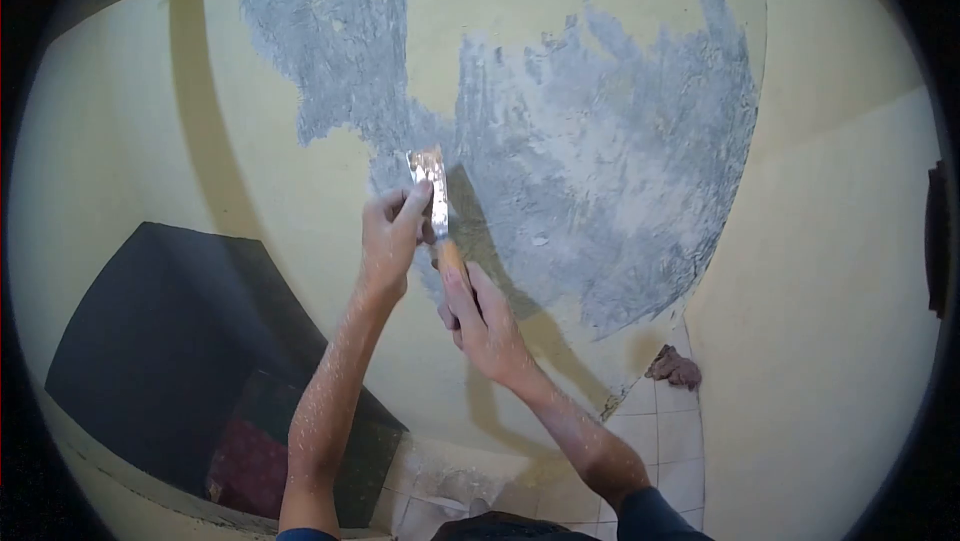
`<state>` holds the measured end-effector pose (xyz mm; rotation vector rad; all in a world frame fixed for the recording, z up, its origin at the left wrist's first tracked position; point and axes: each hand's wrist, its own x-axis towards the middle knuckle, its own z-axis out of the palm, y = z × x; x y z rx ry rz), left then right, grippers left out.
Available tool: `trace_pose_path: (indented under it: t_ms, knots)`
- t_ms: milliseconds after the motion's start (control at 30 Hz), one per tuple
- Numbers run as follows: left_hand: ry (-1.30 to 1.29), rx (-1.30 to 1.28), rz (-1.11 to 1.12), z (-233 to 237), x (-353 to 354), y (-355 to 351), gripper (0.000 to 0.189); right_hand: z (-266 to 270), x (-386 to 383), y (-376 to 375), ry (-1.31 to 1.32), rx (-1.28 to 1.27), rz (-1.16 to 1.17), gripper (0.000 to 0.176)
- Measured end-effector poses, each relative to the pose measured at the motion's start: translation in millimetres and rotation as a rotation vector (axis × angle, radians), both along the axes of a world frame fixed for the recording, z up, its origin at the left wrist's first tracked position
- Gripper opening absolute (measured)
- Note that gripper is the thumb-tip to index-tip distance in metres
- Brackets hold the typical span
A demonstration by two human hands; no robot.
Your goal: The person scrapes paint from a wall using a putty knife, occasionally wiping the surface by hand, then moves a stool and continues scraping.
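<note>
A putty knife (440, 206) with a shiny metal blade and a wooden handle points upward in front of the wall. My right hand (482, 326) is wrapped round its handle. The fingers of my left hand (393, 231) pinch the blade, the thumb lying against its metal face. Behind the blade, the yellow wall (330, 206) carries large grey scraped patches (600, 151), rough and streaked with white. White specks dot both forearms.
At the lower left stands a large dark panel (170, 311) with a dark red piece (250, 466) at its bottom. A crumpled brown cloth (676, 368) lies on the white floor tiles (680, 441) by the wall corner. A plain side wall (820, 271) rises on the right.
</note>
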<state>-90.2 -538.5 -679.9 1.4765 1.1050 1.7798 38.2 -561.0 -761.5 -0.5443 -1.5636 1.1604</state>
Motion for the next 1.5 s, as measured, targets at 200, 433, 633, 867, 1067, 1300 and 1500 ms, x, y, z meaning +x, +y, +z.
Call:
trace_pose_path:
  t_ms: [200, 433, 633, 867, 1067, 1300, 1500]
  knots:
    - [0.127, -0.077, -0.006, 23, -19, 37, 0.044, 18, -28, 11, 0.073, -0.056, -0.079, 0.031]
    - [0.125, -0.04, -0.086, 20, -21, 51, 0.045, 33, -20, 18, 0.222, -0.278, 0.212, 0.045]
    - [0.157, 0.043, -0.06, 16, -16, 61, 0.046, 30, -23, 25, 0.223, -0.302, 0.23, 0.048]
    - [0.157, -0.015, -0.029, 17, -16, 72, 0.048, 34, -23, 24, 0.187, -0.243, 0.156, 0.04]
    - [0.062, 0.034, 0.058, 19, 2, 62, 0.05, 35, -22, 25, 0.021, -0.062, -0.039, 0.036]
    - [0.043, 0.023, 0.125, 8, 4, 64, 0.05, 20, -32, 32, 0.037, 0.078, -0.133, 0.03]
    - [0.029, -0.027, 0.16, 16, 6, 64, 0.05, 30, -26, 27, 0.025, 0.055, -0.116, 0.031]
